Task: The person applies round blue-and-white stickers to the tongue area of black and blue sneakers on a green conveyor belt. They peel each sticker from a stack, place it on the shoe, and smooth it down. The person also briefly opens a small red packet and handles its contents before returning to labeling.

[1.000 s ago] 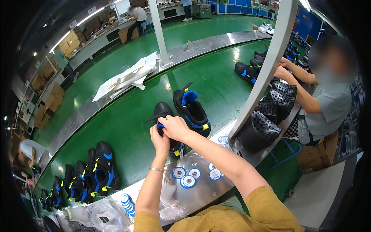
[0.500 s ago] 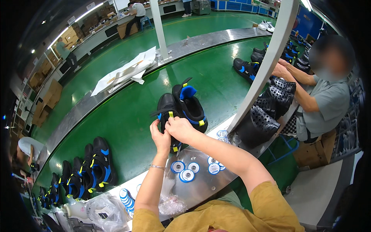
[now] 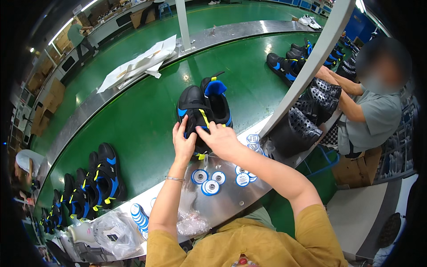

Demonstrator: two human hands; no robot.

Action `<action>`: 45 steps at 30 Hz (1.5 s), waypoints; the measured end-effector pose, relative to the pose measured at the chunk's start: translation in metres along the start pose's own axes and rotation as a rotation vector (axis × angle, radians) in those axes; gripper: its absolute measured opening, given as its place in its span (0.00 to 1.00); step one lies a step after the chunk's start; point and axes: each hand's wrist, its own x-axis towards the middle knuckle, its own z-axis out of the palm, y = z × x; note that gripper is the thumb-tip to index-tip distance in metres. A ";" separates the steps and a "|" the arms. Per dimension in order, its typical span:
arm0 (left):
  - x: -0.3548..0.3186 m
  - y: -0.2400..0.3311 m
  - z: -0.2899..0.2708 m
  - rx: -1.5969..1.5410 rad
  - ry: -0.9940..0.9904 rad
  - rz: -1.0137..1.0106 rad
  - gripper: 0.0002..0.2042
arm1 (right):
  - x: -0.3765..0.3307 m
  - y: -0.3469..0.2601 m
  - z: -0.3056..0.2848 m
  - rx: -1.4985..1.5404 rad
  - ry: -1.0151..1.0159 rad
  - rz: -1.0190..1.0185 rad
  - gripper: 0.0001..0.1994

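A black shoe [image 3: 190, 96] with blue sides and yellow trim lies on the green belt, toe pointing away from me. My left hand [image 3: 183, 141] grips its left side, fingers along the edge and thumb near the opening. Spread over the strap and collar on the right side are the fingers of my right hand [image 3: 219, 139], touching the shoe without a visible grip. Its strap lies across the upper, next to a yellow strip. Directly to the right rests the matching shoe [image 3: 219, 104], its strap raised and blue lining showing. My hands partly hide both heels.
Round blue-and-white tags [image 3: 211, 187] lie on the metal ledge [image 3: 227, 202] beside clear plastic [image 3: 192, 221]. More shoes [image 3: 106, 173] stand at left. A white post [image 3: 307, 73] rises at right, near black boots [image 3: 298, 133] and a co-worker [image 3: 378, 107]. White sheets [image 3: 138, 64] lie beyond the belt.
The loose strap at the left shoe's side now lies across its upper. My right hand has released the yellow tab and spread its fingers. The view has shifted slightly.
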 end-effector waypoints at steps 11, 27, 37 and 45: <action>-0.016 0.013 -0.015 0.247 0.010 0.166 0.30 | 0.032 0.038 0.021 0.447 0.176 0.199 0.11; -0.030 0.009 -0.019 0.281 0.065 0.166 0.41 | 0.027 0.011 0.015 0.231 0.152 -0.196 0.19; -0.032 -0.002 -0.024 0.255 0.084 0.219 0.40 | 0.027 0.002 0.021 0.115 0.152 -0.270 0.21; -0.037 -0.007 -0.027 0.345 0.085 0.272 0.33 | 0.027 -0.003 0.027 0.079 0.187 -0.300 0.22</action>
